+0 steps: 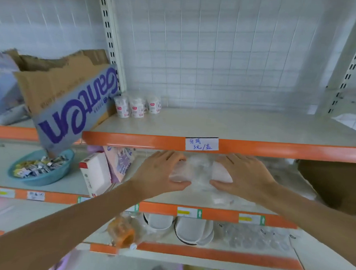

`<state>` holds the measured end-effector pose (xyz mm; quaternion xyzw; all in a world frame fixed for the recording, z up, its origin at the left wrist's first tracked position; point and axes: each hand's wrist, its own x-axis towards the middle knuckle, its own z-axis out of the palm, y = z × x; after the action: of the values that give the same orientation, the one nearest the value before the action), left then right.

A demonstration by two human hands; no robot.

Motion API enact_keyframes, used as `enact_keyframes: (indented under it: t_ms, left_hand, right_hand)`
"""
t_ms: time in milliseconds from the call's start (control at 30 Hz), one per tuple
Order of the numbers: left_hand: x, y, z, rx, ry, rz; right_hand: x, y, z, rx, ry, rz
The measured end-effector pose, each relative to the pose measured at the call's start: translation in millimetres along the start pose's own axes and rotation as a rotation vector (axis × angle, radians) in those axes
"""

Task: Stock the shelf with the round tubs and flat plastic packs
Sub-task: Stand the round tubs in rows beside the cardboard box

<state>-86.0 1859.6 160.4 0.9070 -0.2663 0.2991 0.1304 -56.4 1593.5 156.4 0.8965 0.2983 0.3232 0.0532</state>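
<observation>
A handwritten price label [201,144] is sitting on the orange edge of the upper shelf [256,129]. Far to the left of the label and a level below, a blue bowl [40,167] is holding a heap of small wrapped packets. Above the bowl, left of the label, a cardboard box [67,94] is leaning tilted with its torn flaps open; what is inside cannot be told. The round tubs [137,105] are standing upright in a close cluster behind and left of the label, just beside the box, each showing white contents through its clear wall.

Directly below the label, the flat plastic packs [199,173] are lying as a clear, crinkled bundle on the next level down, with white pieces showing inside. The left hand [160,173] is grasping the bundle's left end and the right hand [245,176] its right end. Each hand's fingers are curling over the top, and each thumb is pressing in along the near edge. The blur is hiding how many packs are in the bundle.
</observation>
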Motion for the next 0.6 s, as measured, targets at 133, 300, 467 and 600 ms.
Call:
enact_keyframes:
  t_ms: [133, 300, 467, 600]
  left_hand:
    - [10, -35, -40, 0.027, -0.044, -0.016]
    - [28, -64, -72, 0.025, 0.068, -0.082]
    - [54, -91, -84, -0.013, 0.075, -0.123]
    - [68, -109, -83, 0.000, 0.083, -0.143]
  right_hand:
    - [37, -21, -26, -0.030, 0.066, 0.014]
    - [82, -32, -44, -0.054, 0.089, 0.022]
    - [129, -28, -50, -0.086, 0.043, 0.076]
    - [159, -25, -44, -0.092, -0.111, 0.180]
